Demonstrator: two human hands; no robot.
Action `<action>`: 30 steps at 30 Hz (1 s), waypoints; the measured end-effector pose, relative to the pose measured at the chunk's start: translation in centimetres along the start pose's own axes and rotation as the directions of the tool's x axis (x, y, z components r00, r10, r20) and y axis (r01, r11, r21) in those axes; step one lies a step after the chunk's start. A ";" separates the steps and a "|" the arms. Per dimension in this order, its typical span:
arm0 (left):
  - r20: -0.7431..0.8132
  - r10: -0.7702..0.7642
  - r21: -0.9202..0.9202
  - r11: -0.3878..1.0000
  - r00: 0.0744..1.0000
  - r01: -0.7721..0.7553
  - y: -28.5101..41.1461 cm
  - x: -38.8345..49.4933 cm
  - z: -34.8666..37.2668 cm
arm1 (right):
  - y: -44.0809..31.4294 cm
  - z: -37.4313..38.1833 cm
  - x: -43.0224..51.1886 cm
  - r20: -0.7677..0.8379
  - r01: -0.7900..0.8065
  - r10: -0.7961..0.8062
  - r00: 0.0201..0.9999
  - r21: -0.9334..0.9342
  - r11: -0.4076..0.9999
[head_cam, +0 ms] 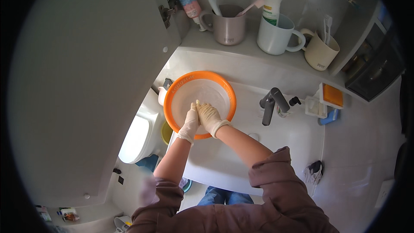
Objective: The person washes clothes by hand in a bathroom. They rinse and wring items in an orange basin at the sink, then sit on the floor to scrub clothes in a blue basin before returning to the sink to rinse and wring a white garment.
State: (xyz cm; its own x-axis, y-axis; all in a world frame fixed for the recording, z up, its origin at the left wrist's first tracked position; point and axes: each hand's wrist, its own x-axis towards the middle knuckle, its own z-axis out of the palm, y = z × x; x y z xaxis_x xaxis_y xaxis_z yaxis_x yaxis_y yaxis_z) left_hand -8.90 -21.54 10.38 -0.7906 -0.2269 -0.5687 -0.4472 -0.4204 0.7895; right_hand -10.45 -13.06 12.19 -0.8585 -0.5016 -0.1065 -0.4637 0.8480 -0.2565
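Both hands wear pale cream rubber gloves and meet over an orange-rimmed plastic basin (pixel 232 103). My left hand (pixel 191 119) presses against the side of my right hand (pixel 208 115), whose fingers are curled. A small pale yellow tip (pixel 198 102) pokes up where the hands meet; it may be a glove fingertip or a small item, and whatever lies between the palms is hidden. Cloudy liquid (pixel 203 89) seems to fill the basin below. The basin rests at the left end of a white washbasin (pixel 223 165).
A dark grey faucet (pixel 273 103) rises right of the basin. Behind, mugs with toothbrushes, including a mauve mug (pixel 229 27), line a shelf (pixel 216 48). An open cabinet door (pixel 90 87) fills the left. A soap box (pixel 315 106) and a dark-and-white cloth (pixel 313 172) lie at right.
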 end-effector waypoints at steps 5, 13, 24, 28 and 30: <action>0.012 0.314 0.562 0.783 0.949 -0.266 -0.7 2.9 -4.3 | -1.1 -1.3 -1.0 -0.083 0.022 -0.005 0.997 0.206 0.978; 0.393 0.434 0.886 0.057 0.811 -0.460 0.5 -9.5 6.7 | 5.8 -5.2 -10.1 -0.051 -0.022 0.028 0.998 0.106 0.994; 0.723 0.070 0.603 -0.550 0.688 -0.578 -2.5 -13.2 14.0 | 14.5 -1.8 -16.5 -0.083 -0.092 0.126 0.988 0.331 0.939; 0.772 0.014 0.535 -0.553 0.635 -0.639 -2.0 -14.3 14.3 | 15.0 -3.3 -17.3 0.061 0.534 -0.583 0.810 -0.488 0.691; 0.745 -0.041 0.555 -0.513 0.665 -0.654 -2.1 -14.7 14.3 | 14.6 -3.3 -18.3 0.024 0.116 -0.146 0.989 0.479 0.870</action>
State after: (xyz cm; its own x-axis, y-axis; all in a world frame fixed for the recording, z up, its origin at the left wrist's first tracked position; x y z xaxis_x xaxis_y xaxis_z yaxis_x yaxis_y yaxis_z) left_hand -2.35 -4.71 20.36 -0.8194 0.5212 -0.2386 0.5145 0.8522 0.0949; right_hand -2.27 9.06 13.55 -0.7762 -0.6238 -0.0915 -0.3985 0.5978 -0.6955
